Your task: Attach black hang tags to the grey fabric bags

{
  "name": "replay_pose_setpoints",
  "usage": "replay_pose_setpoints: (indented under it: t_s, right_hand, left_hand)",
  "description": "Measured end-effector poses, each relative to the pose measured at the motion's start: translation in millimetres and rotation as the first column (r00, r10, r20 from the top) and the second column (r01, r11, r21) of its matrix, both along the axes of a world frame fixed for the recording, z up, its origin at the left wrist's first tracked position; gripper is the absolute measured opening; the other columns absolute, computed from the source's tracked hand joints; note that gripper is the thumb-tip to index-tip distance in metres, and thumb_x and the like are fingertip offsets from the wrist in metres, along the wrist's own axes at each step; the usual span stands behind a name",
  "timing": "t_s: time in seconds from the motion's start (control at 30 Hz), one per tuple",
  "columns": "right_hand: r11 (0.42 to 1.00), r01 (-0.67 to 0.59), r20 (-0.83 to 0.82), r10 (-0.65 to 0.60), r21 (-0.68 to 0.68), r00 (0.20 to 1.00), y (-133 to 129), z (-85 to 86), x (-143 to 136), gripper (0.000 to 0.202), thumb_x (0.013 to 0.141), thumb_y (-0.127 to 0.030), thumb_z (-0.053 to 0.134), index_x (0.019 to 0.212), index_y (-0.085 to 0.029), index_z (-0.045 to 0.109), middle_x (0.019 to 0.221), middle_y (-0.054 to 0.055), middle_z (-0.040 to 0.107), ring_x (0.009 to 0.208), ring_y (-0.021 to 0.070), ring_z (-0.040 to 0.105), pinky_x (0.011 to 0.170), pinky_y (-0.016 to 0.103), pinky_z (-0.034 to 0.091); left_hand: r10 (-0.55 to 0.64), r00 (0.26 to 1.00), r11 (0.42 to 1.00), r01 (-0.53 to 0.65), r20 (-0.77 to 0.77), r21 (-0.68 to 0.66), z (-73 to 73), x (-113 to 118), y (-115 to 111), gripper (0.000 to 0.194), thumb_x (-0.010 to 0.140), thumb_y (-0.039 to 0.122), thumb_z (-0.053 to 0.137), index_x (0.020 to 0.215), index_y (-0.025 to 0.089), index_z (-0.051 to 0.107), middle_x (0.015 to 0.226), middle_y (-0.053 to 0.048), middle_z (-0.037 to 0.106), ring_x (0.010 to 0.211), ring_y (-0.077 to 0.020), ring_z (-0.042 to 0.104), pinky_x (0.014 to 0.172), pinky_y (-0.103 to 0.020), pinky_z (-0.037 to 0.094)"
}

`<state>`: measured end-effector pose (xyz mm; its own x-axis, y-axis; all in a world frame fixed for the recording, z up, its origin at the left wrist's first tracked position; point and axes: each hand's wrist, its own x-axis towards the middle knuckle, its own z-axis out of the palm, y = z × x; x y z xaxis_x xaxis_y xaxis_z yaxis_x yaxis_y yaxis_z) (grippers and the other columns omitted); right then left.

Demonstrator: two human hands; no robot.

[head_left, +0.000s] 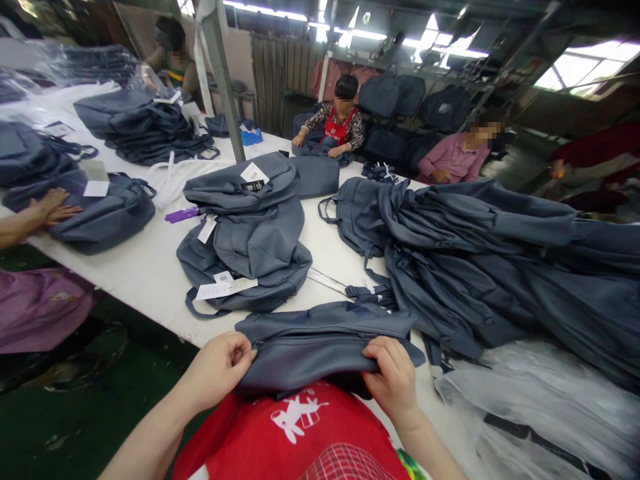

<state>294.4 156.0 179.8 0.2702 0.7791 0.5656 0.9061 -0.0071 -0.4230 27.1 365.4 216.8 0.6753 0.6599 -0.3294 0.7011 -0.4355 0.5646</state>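
A dark blue-grey backpack point(320, 347) lies at the table's near edge, against my red apron, with a zipper running across it. My left hand point(227, 363) pinches its left side by the zipper's end. On the right side, my right hand point(393, 373) grips the front edge of the fabric, thumb underneath. Just beyond, a stack of similar backpacks point(260, 233) carries white paper tags point(227, 288) and a purple strip point(183, 215).
A large heap of backpacks point(475, 253) covers the right side, above clear plastic bags point(520, 400). At left, a co-worker's hand point(55, 208) rests on another backpack. A grey post point(227, 87) rises from the white table point(165, 280). Other people sit beyond.
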Motion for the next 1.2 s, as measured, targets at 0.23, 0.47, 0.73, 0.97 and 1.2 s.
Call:
replay_pose_setpoints:
  t_s: [0.23,0.47,0.73,0.97,1.2]
  right_hand:
    - [1.000,-0.006,0.030,0.005,0.024,1.000,-12,-2.2,3,0.018,0.076,-0.004,0.051,0.083,-0.020,0.055,0.080,0.004,0.060,0.078,0.0198,0.056,0.070,0.036,0.046]
    - [0.999,-0.046,0.027,0.046,-0.003,0.999,-13,-2.5,-1,0.017,0.077,-0.006,0.052,0.084,-0.020,0.056,0.080,0.005,0.061,0.079,0.0200,0.057,0.071,0.036,0.046]
    - [0.988,0.023,0.023,-0.020,-0.150,1.000,2,20.1,-4,0.033,0.064,-0.005,0.053,0.095,-0.017,0.058,0.095,0.009,0.062,0.090,0.0249,0.057,0.079,0.042,0.049]
    - [0.924,-0.189,0.254,0.280,-0.332,0.926,23,49.7,-33,0.050,0.079,-0.012,0.051,0.130,-0.017,0.052,0.135,0.012,0.054,0.122,0.0260,0.050,0.101,0.042,0.045]
    - [0.766,-0.318,0.016,0.393,-0.558,0.919,20,49.0,-38,0.017,0.075,-0.015,0.057,0.087,-0.020,0.066,0.084,0.005,0.072,0.084,0.0195,0.065,0.080,0.032,0.048]
  left_hand:
    - [-0.158,0.959,0.985,0.169,-0.236,0.028,10.6,-22,25,0.029,0.085,0.035,0.043,0.061,0.022,0.053,0.071,-0.003,0.063,0.066,-0.0189,0.057,0.061,-0.029,0.034]
    - [-0.049,0.906,0.997,0.070,-0.420,0.036,-57.6,-62,72,0.031,0.082,0.036,0.045,0.064,0.021,0.064,0.071,-0.011,0.068,0.069,-0.0249,0.062,0.061,-0.031,0.039]
    - [-0.048,0.996,0.981,0.062,-0.078,0.182,-49.5,-21,76,0.049,0.086,0.032,0.039,0.130,0.013,0.049,0.130,-0.016,0.057,0.113,-0.0243,0.057,0.098,-0.036,0.042]
    - [-0.479,0.873,0.877,0.470,0.090,0.102,2.7,52,43,0.037,0.080,0.031,0.053,0.115,0.025,0.063,0.119,-0.004,0.066,0.111,-0.0237,0.059,0.100,-0.032,0.042]
    - [0.153,0.942,0.951,-0.223,0.300,0.216,-20.4,111,101,0.033,0.076,0.039,0.051,0.095,0.020,0.072,0.093,-0.004,0.073,0.092,-0.0244,0.065,0.081,-0.029,0.047]
